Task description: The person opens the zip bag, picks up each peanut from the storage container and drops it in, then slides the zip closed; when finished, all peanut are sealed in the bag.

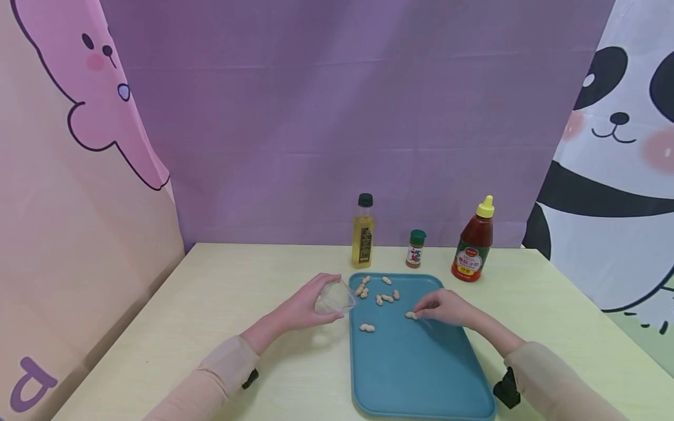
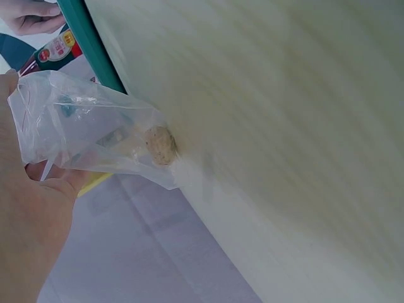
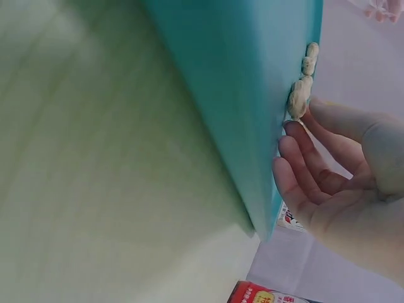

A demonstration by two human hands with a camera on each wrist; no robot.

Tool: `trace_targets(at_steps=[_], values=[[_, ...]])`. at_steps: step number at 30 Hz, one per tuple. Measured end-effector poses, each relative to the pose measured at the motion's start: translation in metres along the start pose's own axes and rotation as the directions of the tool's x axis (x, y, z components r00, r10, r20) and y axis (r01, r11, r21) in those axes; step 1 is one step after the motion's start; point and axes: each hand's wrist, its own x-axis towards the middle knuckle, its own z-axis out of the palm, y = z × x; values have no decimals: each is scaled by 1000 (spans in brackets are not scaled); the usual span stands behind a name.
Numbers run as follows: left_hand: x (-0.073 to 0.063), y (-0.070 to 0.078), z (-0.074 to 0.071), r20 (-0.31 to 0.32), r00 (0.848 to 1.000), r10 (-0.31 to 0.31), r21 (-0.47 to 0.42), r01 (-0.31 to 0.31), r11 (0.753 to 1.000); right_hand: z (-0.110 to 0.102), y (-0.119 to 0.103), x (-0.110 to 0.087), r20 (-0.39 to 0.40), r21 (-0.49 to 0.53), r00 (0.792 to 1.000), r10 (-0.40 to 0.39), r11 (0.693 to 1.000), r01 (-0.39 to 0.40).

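Note:
My left hand grips a clear plastic bag at its mouth, just left of the blue tray. In the left wrist view a peanut lies at the bottom of the bag. Over the tray's right side, my right hand pinches a peanut between thumb and fingertips, low at the tray's surface. The right wrist view shows this peanut at the fingertips. Several more peanuts lie scattered across the far half of the tray, with one peanut nearer its left edge.
Behind the tray stand an oil bottle with a black cap, a small green-capped jar and a red sauce bottle with a yellow cap. The pale table ends at a purple cloth backdrop.

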Motion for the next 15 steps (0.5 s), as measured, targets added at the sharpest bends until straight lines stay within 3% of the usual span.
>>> trace_targets(at_steps=[15], values=[[0,1,-1,13,1000,-5,-17,6,1000,2,-1,-1,32,18,999,13,1000,-14]])
